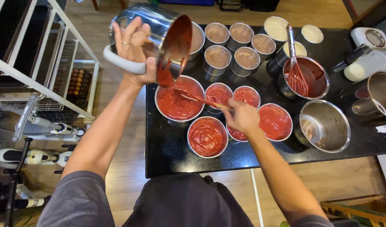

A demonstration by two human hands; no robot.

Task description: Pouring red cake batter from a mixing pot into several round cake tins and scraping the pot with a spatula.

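Two bare arms reach forward, both hands gripping

The left hand (134, 52) is raised high, fingers spread at the top and thumb curled under in a firm grasp, forearm stretched upward. The right hand (242, 117) sits lower and farther right, knuckles up, fingers closed, wrist bent slightly inward.

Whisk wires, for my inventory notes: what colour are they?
Red, on the whisk, head view.

Wood plank floor (117, 38); black stone counter (167, 147); white metal rack (46, 84) at left.
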